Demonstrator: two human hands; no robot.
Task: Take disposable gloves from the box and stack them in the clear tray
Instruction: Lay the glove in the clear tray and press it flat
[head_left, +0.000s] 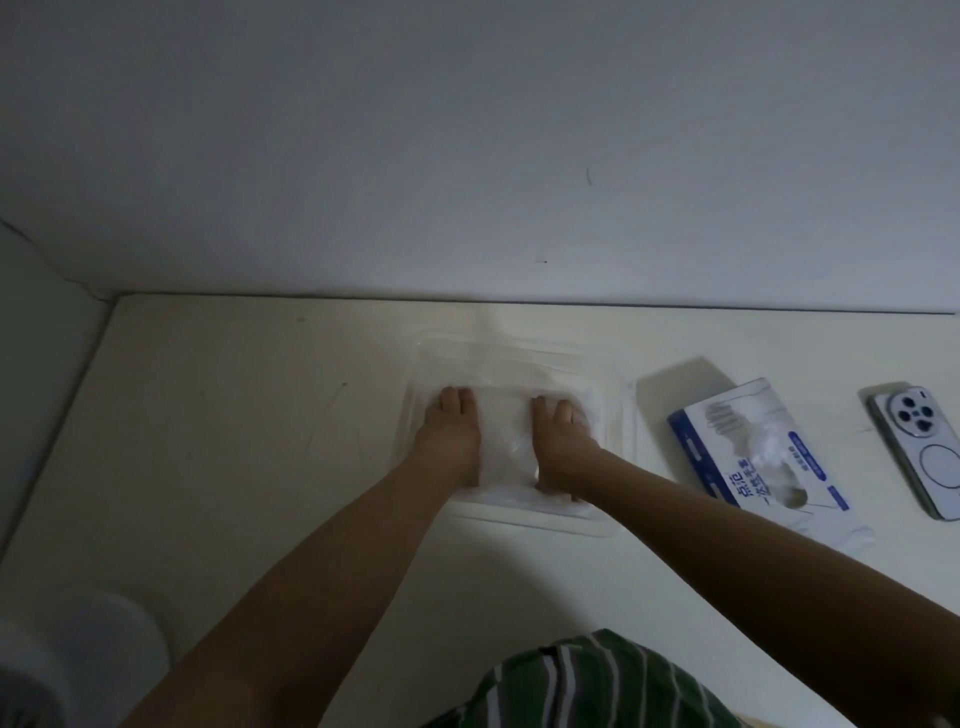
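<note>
Presently, head view: both grips rest inside the clear tray (621, 415), which lies flat on the table (234, 415) close to the wall (467, 156).

1. Left grip (452, 436): palm down, fingers (451, 401) extended and lying close together, pressing on the left part of the gloves (506, 431). It pinches nothing.
2. Right grip (563, 441): palm down, fingers (558, 410) extended forward, pressing on the right part of the same stack. Its thumb lies at the near edge of the stack; whether it hooks under that edge cannot be told.
3. Gloves: a pale, translucent stack in the middle of the tray, directly under both grips and showing between them. The tray rim is visible on all sides of the stack.
4. Box (753, 457): blue and white, lying flat on the table to the right of the right grip, near the tray but apart from it. Translucent glove material shows in its top opening.
5. Phone (919, 452): face down, camera ring upward, farther right of the right grip, beyond the box and apart from it.
6. Forearms: both bare, reaching from the near edge toward the tray. A green striped garment (597, 686) shows below the grips at the frame bottom.
7. A pale rounded object (104, 639) sits low and to the left of the left grip, off the table; its type cannot be told.
</note>
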